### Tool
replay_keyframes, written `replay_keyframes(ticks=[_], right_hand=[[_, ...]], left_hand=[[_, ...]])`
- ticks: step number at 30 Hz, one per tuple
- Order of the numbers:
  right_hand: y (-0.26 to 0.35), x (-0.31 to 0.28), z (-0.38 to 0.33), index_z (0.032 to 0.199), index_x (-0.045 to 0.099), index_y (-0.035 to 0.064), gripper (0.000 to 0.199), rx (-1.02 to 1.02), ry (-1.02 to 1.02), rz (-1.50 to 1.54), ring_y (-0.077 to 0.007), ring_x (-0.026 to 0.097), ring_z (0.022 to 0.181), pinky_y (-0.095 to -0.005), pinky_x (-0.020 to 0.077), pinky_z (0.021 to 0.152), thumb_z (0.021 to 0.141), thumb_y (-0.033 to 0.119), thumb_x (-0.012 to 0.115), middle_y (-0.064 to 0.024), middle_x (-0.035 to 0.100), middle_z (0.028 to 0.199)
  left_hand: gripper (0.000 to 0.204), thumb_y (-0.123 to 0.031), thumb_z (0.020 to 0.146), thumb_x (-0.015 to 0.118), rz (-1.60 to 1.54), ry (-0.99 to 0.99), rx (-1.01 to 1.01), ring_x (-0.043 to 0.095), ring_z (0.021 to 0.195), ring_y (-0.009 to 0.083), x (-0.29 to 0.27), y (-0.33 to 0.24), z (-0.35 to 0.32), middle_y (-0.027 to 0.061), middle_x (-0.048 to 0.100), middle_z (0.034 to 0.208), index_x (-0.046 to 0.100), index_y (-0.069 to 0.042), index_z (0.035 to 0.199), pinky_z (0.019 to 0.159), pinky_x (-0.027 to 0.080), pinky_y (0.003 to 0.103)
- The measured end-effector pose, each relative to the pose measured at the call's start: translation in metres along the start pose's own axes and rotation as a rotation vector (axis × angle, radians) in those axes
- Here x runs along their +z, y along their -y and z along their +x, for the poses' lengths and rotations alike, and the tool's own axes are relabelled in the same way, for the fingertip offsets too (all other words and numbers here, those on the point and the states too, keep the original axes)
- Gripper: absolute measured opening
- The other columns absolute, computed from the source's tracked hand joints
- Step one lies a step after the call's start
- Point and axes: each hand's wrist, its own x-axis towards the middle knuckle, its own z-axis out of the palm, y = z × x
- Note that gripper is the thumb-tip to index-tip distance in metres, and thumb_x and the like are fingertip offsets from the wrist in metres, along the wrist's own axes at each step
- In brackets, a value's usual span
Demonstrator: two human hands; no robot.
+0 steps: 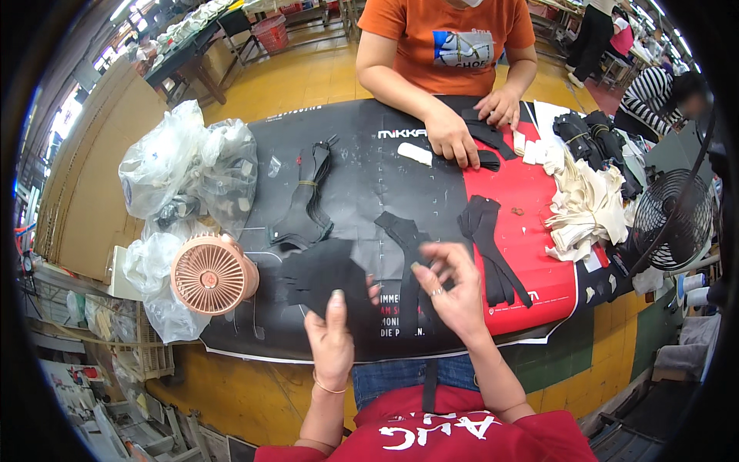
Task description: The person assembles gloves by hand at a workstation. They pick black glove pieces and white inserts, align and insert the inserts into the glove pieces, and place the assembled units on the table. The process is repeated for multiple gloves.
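Observation:
My left hand (331, 339) is closed on black fabric pieces (323, 273), its thumb pressed on their near edge. The pieces are fanned out in a stack above the table. To the right, my right hand (454, 289) is raised with bent fingers apart and nothing visible in them. Behind it, black fabric strips (402, 231) lie on the table. Further right rests another pile of long black strips (489, 246). A bundle of black pieces (308, 196), banded around its middle, lies beyond my left hand.
Across the black-and-red table mat (358, 173), a person in an orange shirt (454, 61) handles black pieces. Cream cloth pieces (589, 204) are heaped at right, near a black fan (673, 219). A pink fan (212, 273) and plastic bags (188, 165) stand at left.

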Motion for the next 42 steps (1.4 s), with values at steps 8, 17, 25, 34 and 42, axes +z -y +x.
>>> replay_keyframes(ticks=[8,17,25,34,42], right_hand=[[0.033,0.003,-0.026,0.104,0.069,0.0014,0.033,0.068,0.075,0.2,-0.0101,0.063,0.079,-0.0241,0.0431,0.064,0.081,0.02,0.083,-0.004,0.067,0.092],[0.016,-0.013,-0.024,0.123,0.06,-0.0001,0.033,0.282,0.324,0.657,-0.0138,0.063,0.101,-0.029,0.0503,0.092,0.092,0.005,0.07,-0.0067,0.067,0.11],[0.023,-0.102,-0.005,0.103,0.061,0.0013,0.012,0.343,0.071,0.655,-0.0046,0.059,0.08,-0.0195,0.0481,0.071,0.096,0.009,0.067,-0.0009,0.066,0.088],[-0.012,-0.062,-0.006,0.126,0.063,0.0001,0.044,0.148,-0.066,-0.061,-0.0205,0.063,0.102,-0.0317,0.0486,0.086,0.086,0.013,0.076,-0.0113,0.065,0.113],[0.024,-0.026,-0.024,0.101,0.067,-0.0012,0.023,-0.145,-0.082,0.112,-0.0133,0.064,0.078,-0.0258,0.0496,0.067,0.082,0.003,0.079,-0.0065,0.067,0.094]], left_hand=[[0.03,-0.003,0.093,0.056,0.21,0.22,-0.02,0.062,0.105,0.0143,0.02,0.021,-0.016,0.0086,0.066,0.116,0.06,0.005,0.121,0.092,0.049,0.03],[0.034,-0.02,0.105,0.049,-0.266,0.103,-0.146,0.062,0.114,0.0199,0.025,0.02,-0.006,0.0117,0.064,0.123,0.051,-0.001,0.133,0.103,0.048,0.038],[0.032,-0.023,0.105,0.05,-0.151,-0.006,-0.193,0.069,0.1,0.0272,0.015,0.009,0.007,0.0211,0.065,0.116,0.055,0.001,0.126,0.078,0.062,0.039],[0.038,-0.02,0.105,0.043,-0.348,0.283,-0.311,0.066,0.109,0.0323,0.03,0.014,-0.001,0.0237,0.063,0.124,0.053,0.009,0.127,0.093,0.056,0.042],[0.026,-0.011,0.103,0.051,-0.033,0.131,-0.07,0.068,0.098,0.0213,0.027,0.017,-0.003,0.0151,0.068,0.112,0.056,0.004,0.124,0.088,0.056,0.034]])
